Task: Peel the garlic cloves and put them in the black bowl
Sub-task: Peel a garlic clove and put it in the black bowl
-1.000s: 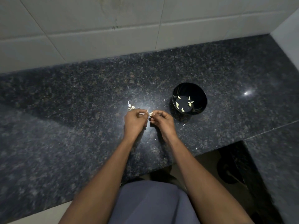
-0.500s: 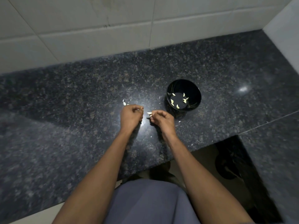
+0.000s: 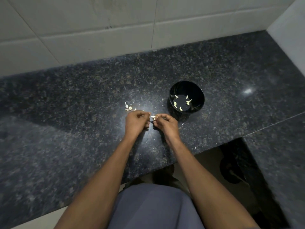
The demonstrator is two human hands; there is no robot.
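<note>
Garlic clove [image 3: 153, 117] sits pinched at the fingertips of my right hand [image 3: 166, 124], pale end pointing left toward my left hand [image 3: 136, 122], whose curled fingers seem to nip a scrap of skin. From this grip the black bowl [image 3: 198, 90] lies up and to the right, nearer the right hand. Unpeeled cloves [image 3: 129, 107] wait on the worktop [image 3: 66, 113] just beyond the left hand.

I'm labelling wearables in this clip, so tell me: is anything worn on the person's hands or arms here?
Nothing visible. The left hand and right hand are bare, with no gloves, and no rings or watch that I can make out. Both forearms are uncovered up to the bottom edge of the view, so no sleeves show. Below them is grey-blue clothing.
</note>
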